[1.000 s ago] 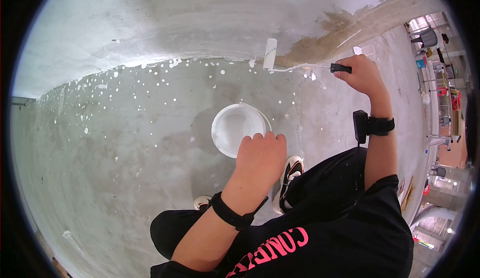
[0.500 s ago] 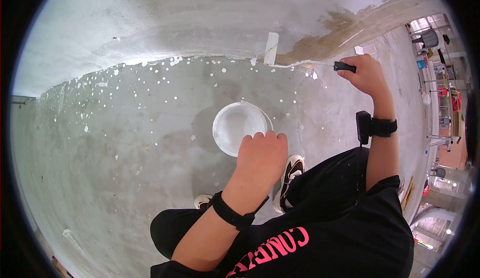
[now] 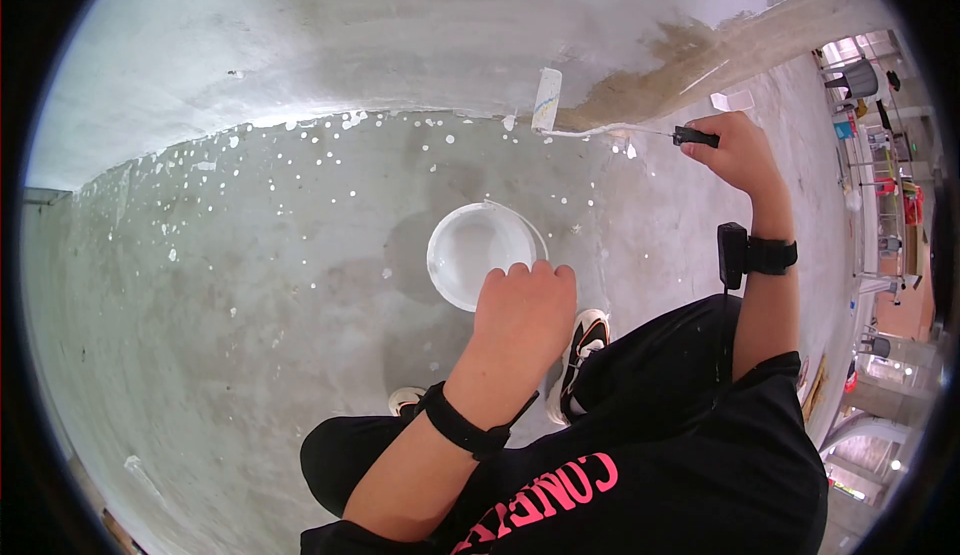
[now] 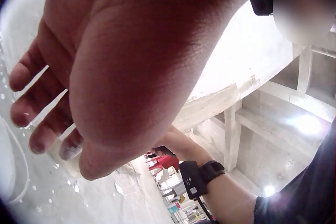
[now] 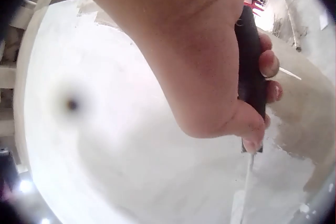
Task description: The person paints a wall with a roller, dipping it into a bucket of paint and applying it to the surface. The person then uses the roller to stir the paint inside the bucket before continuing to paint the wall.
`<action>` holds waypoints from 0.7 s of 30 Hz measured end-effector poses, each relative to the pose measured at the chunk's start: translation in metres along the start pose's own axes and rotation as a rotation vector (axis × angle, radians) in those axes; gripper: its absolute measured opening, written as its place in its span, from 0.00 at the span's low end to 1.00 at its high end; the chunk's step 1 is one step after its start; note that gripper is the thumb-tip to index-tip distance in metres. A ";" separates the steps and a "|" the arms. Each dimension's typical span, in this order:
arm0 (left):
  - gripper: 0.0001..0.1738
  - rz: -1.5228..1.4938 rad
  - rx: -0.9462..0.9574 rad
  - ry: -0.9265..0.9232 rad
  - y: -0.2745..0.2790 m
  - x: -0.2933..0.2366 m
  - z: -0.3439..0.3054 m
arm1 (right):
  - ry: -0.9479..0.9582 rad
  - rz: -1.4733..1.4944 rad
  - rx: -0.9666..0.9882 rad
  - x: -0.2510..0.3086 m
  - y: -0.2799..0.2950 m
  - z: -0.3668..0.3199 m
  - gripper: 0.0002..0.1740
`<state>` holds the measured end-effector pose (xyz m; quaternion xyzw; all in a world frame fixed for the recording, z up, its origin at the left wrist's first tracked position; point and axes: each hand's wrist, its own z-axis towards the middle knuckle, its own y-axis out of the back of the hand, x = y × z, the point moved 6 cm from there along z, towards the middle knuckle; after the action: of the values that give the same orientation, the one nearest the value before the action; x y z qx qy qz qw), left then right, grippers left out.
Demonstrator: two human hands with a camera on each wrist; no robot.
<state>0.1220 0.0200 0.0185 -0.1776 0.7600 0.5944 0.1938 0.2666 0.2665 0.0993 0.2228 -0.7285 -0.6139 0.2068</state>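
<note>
My right hand (image 3: 740, 150) grips a paint roller by its black handle (image 5: 253, 71), fingers wrapped round it and thumb along it. The roller's white sleeve (image 3: 547, 100) stands against the foot of the wall (image 3: 400, 45), at the end of a thin, paint-coated frame. My left hand (image 3: 525, 305) hangs over the near rim of a white bucket (image 3: 432, 273) on the floor, hiding part of it. In the left wrist view the left hand's fingers (image 4: 44, 127) are loosely bent, with nothing in them. The bucket's wire handle leans to the right.
White paint drops speckle the grey floor (image 3: 300, 335) along the wall. A brown, damp-looking patch (image 3: 640, 80) marks the wall right of the roller. My shoe (image 3: 580, 355) stands close behind the bucket. Chairs and shelves (image 3: 885, 185) stand far right.
The roller sleeve has shifted slightly up the wall, then a little to the right, its tilt changing. My right hand has moved slightly right with it. The left hand stays almost still.
</note>
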 end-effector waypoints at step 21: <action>0.12 0.011 -0.016 0.001 0.001 -0.001 -0.003 | 0.033 0.010 -0.007 0.006 -0.008 -0.009 0.16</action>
<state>0.1218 0.0172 0.0203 -0.1752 0.7563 0.6015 0.1886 0.2681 0.2546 0.0933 0.2284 -0.7239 -0.6116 0.2229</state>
